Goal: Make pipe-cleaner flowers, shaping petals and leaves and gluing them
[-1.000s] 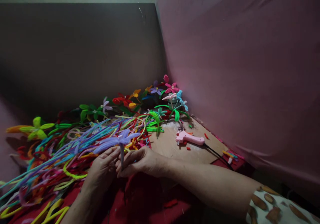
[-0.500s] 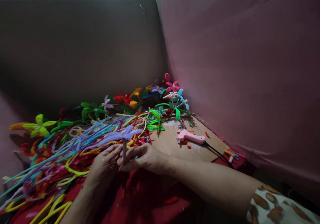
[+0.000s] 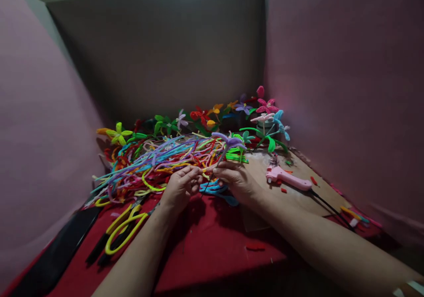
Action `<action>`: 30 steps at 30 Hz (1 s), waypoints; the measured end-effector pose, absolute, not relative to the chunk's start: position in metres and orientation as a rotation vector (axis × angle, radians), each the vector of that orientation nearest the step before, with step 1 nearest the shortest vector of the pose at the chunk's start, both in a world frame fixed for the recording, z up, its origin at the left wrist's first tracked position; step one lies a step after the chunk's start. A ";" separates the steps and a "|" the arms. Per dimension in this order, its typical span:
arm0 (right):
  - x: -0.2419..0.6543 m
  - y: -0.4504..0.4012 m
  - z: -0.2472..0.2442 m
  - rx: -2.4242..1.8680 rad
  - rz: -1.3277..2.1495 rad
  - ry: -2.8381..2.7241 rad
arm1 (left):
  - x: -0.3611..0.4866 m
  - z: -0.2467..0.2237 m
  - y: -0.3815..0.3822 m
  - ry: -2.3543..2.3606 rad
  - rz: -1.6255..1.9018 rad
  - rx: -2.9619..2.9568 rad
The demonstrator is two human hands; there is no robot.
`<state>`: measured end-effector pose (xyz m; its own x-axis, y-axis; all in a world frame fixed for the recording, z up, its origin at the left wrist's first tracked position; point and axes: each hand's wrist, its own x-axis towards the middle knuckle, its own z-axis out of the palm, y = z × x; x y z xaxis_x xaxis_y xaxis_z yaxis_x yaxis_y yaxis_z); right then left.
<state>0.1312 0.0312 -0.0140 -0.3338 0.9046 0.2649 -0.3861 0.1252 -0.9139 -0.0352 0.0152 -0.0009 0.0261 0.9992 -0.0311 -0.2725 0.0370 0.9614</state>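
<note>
A purple pipe-cleaner flower leans to the right on a stem that ends in a thin dark wire below. Pinched round its stem are the thumb and fingers of my right hand. Just left of the stem is my left hand, its fingers curled and the fingertips pressed together; what they hold, if anything, is too small to make out. Behind both hands spreads a heap of loose pipe cleaners in many colours. Some blue pipe-cleaner pieces lie beneath my hands.
A pink glue gun with a black cord rests on a brown board at right. Yellow-handled cutting tools lie on the red cloth at left, near a black strip. Several finished flowers stand along the back.
The camera view has swung left, so everything sits further right. The flower has tipped from upright to leaning right, and my left fingers have parted slightly from its stem.
</note>
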 end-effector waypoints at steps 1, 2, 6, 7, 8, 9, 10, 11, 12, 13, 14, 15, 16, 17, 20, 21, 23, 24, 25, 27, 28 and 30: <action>0.131 0.031 -0.015 -0.580 1.472 -1.274 | -0.034 0.000 0.014 1.004 1.264 1.026; 0.131 0.031 -0.015 -0.581 1.467 -1.272 | -0.032 0.001 0.012 1.001 1.231 1.074; 0.132 0.027 -0.009 -0.635 1.387 -1.264 | -0.028 0.002 0.007 1.034 1.084 1.274; 0.133 0.025 -0.006 -0.670 1.369 -1.265 | -0.027 0.002 0.006 1.059 1.057 1.318; 0.133 0.024 -0.004 -0.707 1.356 -1.270 | -0.026 0.003 0.006 1.086 1.035 1.357; 0.133 0.022 -0.002 -0.741 1.352 -1.278 | -0.025 0.003 0.005 1.115 1.019 1.393; 0.133 0.022 -0.002 -0.764 1.355 -1.277 | -0.024 0.003 0.004 1.140 1.016 1.424; 0.133 0.022 -0.002 -0.770 1.368 -1.267 | -0.024 0.004 0.003 1.160 1.025 1.450; 0.132 0.022 -0.003 -0.759 1.390 -1.257 | -0.023 0.004 0.003 1.175 1.040 1.471; 0.131 0.023 -0.004 -0.734 1.417 -1.251 | -0.023 0.005 0.002 1.185 1.055 1.487; 0.131 0.024 -0.006 -0.705 1.449 -1.248 | -0.022 0.005 0.001 1.185 1.067 1.499; 0.131 0.024 -0.007 -0.669 1.486 -1.249 | -0.023 0.005 0.001 1.178 1.073 1.504; 0.130 0.025 -0.008 -0.636 1.517 -1.253 | -0.023 0.005 0.000 1.165 1.071 1.504; 0.131 0.026 -0.008 -0.613 1.543 -1.259 | -0.024 0.005 0.000 1.148 1.066 1.498; 0.132 0.025 -0.005 -0.605 1.576 -1.281 | -0.026 0.003 0.000 1.084 1.050 1.453; 0.132 0.024 -0.004 -0.606 1.570 -1.295 | -0.027 0.003 0.000 1.060 1.044 1.431; 0.132 0.024 -0.003 -0.593 1.562 -1.316 | -0.027 0.002 0.000 0.999 1.020 1.372; 0.132 0.024 -0.004 -0.578 1.566 -1.326 | -0.027 0.002 0.000 0.961 1.002 1.342; 0.132 0.025 -0.006 -0.564 1.578 -1.337 | -0.026 0.002 -0.001 0.921 0.983 1.315; 0.132 0.027 -0.010 -0.534 1.615 -1.362 | -0.025 0.002 -0.002 0.853 0.947 1.270; 0.132 0.029 -0.013 -0.511 1.631 -1.374 | -0.025 0.002 -0.002 0.829 0.940 1.252; 0.132 0.031 -0.016 -0.447 1.652 -1.382 | -0.024 0.003 -0.003 0.807 0.945 1.220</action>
<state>0.1320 0.0311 -0.0157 -0.5231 0.8098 0.2656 -0.4045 0.0385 -0.9137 -0.0243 -0.0034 0.0028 0.4042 0.9146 -0.0120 -0.1551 0.0815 0.9845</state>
